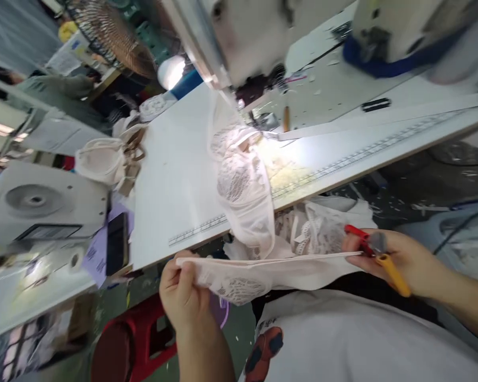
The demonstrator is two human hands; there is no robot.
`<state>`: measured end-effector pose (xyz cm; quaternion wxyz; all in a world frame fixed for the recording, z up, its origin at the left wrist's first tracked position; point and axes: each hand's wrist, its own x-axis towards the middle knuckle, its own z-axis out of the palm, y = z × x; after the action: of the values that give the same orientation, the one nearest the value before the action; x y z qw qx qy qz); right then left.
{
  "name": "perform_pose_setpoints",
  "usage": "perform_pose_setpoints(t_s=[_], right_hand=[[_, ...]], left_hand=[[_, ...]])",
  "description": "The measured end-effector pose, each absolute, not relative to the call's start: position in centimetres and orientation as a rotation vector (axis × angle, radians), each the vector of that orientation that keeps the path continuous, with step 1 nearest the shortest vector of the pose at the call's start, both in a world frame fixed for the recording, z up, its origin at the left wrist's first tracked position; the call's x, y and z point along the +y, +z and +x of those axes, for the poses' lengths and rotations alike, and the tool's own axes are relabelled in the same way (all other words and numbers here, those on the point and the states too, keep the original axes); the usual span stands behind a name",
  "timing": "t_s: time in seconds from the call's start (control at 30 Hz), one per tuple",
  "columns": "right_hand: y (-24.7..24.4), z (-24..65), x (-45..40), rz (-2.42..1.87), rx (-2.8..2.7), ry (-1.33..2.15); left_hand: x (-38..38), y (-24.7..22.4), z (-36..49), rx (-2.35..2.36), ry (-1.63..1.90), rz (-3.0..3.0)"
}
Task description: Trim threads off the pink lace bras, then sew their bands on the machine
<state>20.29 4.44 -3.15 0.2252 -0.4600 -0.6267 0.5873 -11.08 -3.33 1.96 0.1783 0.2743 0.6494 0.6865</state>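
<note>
White table [175,175] is set across the workroom, with a sewing machine [255,42] mounted above its far side and a measuring strip [370,154] laid along its near edge. Just off that near edge, on the wearer's side of the table, a white lace piece [247,284] is held taut between two hands that are set well apart. Its left end is pinched between the thumb and fingers of the left hand [187,289]; its right end is gripped at the fingertips of the right hand [398,257], in which red-and-yellow-handled snips [378,243] are also held. The piece's long axis is stretched from hand to hand, at a slant to the table's edge: the left end is placed just beside the edge, the right end farther out from it, so the left hand is the nearer to the table. Over the edge another lace garment [239,183] is draped down behind the piece; whether the two are joined cannot be told. Between the table's edge and the right hand, heaped white garments [326,225] are seen.
</note>
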Motion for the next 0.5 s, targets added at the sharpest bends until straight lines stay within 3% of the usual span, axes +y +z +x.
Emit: perform_pose_setpoints(t_s=[0.3, 0.5], right_hand=[[-3.4, 20.3, 4.5, -1.129, -1.443, 1.839], [-1.5, 21.6, 2.6, -1.254, -1.468, 1.829]], left_hand=[[-2.3, 2.1, -10.8, 1.962, 1.94, 0.681], [-5.9, 6.5, -10.2, 1.889, 1.814, 0.86]])
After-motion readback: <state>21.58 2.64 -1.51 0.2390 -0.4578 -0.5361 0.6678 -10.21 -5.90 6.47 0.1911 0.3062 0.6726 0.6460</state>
